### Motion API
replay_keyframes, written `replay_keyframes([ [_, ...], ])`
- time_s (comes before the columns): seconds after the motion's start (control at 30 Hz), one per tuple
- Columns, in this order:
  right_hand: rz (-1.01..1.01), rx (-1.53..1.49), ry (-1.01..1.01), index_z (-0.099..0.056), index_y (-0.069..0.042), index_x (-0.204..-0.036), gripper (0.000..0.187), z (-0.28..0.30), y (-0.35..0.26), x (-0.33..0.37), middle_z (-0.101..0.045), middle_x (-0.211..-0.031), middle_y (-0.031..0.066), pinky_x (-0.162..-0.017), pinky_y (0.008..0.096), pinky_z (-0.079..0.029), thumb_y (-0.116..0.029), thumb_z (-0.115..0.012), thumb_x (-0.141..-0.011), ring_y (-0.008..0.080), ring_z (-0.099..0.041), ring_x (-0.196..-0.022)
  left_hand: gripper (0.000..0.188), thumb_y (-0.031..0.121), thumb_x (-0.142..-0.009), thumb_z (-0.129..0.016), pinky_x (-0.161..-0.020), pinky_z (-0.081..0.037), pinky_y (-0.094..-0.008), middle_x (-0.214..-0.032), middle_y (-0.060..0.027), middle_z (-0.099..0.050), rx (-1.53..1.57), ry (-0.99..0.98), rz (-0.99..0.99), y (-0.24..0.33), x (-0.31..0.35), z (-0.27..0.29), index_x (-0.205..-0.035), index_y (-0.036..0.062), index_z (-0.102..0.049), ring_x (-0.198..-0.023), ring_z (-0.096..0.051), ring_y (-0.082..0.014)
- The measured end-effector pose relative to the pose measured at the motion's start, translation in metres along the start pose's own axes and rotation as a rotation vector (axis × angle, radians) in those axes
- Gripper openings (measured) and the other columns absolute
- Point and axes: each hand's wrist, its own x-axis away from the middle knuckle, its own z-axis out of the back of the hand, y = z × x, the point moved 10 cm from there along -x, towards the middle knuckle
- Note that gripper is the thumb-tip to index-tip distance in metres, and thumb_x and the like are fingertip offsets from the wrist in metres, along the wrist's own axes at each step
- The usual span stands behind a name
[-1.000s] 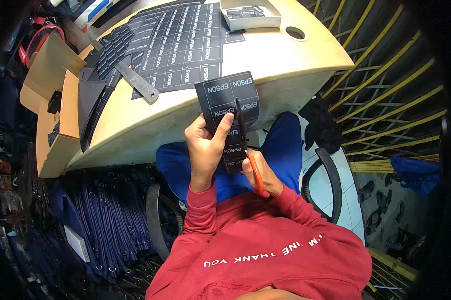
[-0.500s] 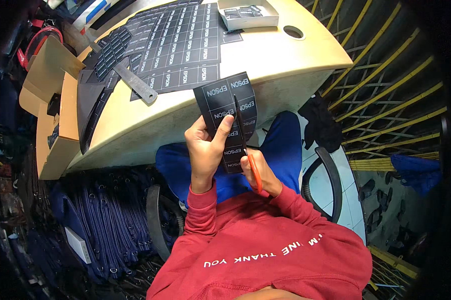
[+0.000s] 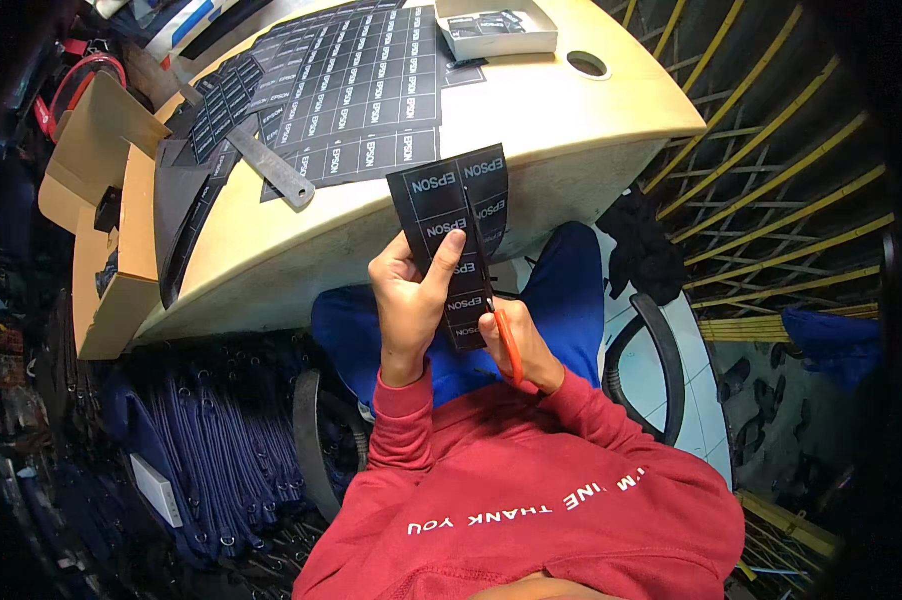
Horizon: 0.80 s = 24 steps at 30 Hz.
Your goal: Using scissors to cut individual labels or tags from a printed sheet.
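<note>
My left hand (image 3: 411, 295) is closed on a black printed sheet (image 3: 433, 205), its thumb on the front and the fingers bent behind. White lettering and thin lines divide the sheet into rectangles. My right hand (image 3: 527, 345) is closed round the orange-red handle of a pair of scissors (image 3: 507, 345). The dark blades point up along the line between two columns of the sheet, with the cut reaching partway up. To the right of the blades, the cut strip bends away behind them. Both hands are above my lap, in front of the table edge.
On the table (image 3: 531, 110) lie several more black printed sheets (image 3: 361, 80), a metal ruler (image 3: 271, 168) and a white box (image 3: 496, 40) holding cut pieces. An open cardboard box (image 3: 121, 240) stands at the left. Dark blue straps (image 3: 231, 440) hang below it. Chair armrests (image 3: 661, 365) flank me.
The scissor blades have closed somewhat and the cut strip on the right has swung inward. The sheet's top right corner has shifted slightly right. My left hand has hardly moved.
</note>
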Motion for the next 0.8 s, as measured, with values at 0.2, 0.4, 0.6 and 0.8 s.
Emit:
replay_keyframes([
  [0.2, 0.036, 0.044, -0.006, -0.054, 0.002, -0.078, 0.055, 0.001, 0.004, 0.0, -0.043, -0.055, 0.0035, -0.047, 0.0301, -0.036, -0.051, -0.046, -0.094, 0.0105, -0.04, -0.052, 0.015, 0.01, -0.086, -0.068, -0.063, -0.047, -0.0212, -0.083, -0.0039, -0.066, -0.009, -0.053, -0.027, 0.006, -0.008, 0.001, -0.094, -0.0026, -0.065, -0.071, -0.058, -0.0058],
  [0.4, 0.097, 0.084, -0.001, -0.05, 0.003, -0.078, 0.055, -0.004, 0.001, 0.003, -0.043, -0.053, 0.0098, -0.048, 0.0347, -0.038, -0.048, -0.041, -0.095, 0.0191, -0.042, -0.048, 0.014, 0.009, -0.086, -0.068, -0.064, -0.047, -0.0201, -0.082, -0.0026, -0.066, -0.03, -0.033, -0.065, 0.015, -0.019, 0.003, -0.093, -0.0021, -0.065, -0.07, -0.058, -0.0052],
  [0.6, 0.124, 0.067, -0.05, -0.047, 0.004, -0.075, 0.062, -0.006, 0.0, 0.002, -0.041, -0.053, 0.0124, -0.047, 0.0381, -0.036, -0.054, -0.034, -0.095, 0.0239, -0.041, -0.047, 0.012, 0.009, -0.086, -0.068, -0.062, -0.047, -0.0196, -0.081, -0.0023, -0.066, -0.013, -0.046, -0.042, 0.008, -0.009, -0.003, -0.092, -0.0015, -0.066, -0.07, -0.058, -0.0048],
  [0.8, 0.119, 0.077, -0.024, -0.046, 0.003, -0.075, 0.063, -0.004, -0.007, 0.0, -0.041, -0.052, 0.0112, -0.047, 0.0375, -0.036, -0.055, -0.033, -0.095, 0.0225, -0.04, -0.047, 0.014, 0.009, -0.086, -0.068, -0.063, -0.048, -0.0199, -0.083, -0.0035, -0.067, 0.005, -0.048, -0.057, 0.007, -0.004, -0.005, -0.094, -0.002, -0.066, -0.071, -0.059, -0.0054],
])
